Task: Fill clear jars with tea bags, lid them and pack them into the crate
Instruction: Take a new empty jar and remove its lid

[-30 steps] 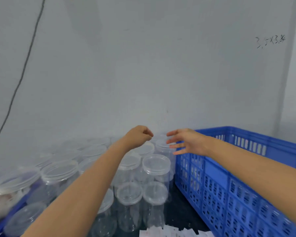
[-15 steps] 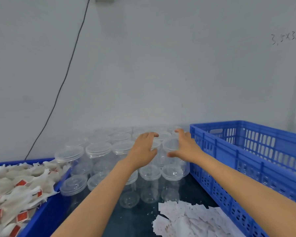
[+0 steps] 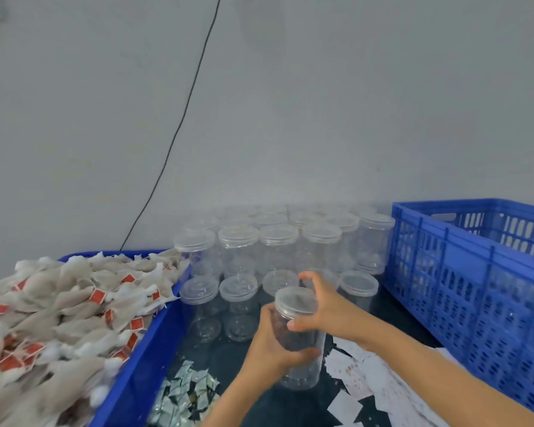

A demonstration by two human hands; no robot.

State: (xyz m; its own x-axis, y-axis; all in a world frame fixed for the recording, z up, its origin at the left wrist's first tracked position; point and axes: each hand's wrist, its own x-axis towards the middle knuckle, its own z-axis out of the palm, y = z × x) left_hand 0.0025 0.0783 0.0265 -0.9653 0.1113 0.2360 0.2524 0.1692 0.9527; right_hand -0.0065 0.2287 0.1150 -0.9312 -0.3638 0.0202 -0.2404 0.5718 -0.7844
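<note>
Your left hand (image 3: 270, 343) is wrapped round the upright clear jar (image 3: 299, 340) just above the table, your right hand (image 3: 324, 306) cupped over its lid (image 3: 296, 299), so the lid comes off straight upward.

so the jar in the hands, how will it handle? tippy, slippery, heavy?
Probably light: the jar is clear thin plastic and looks empty. Likely tippy if nudged high, since it is tall for its base, and would roll if laid down. The smooth wall may be slippery; the left hand wraps the body while the right hand grips the lid.
</note>
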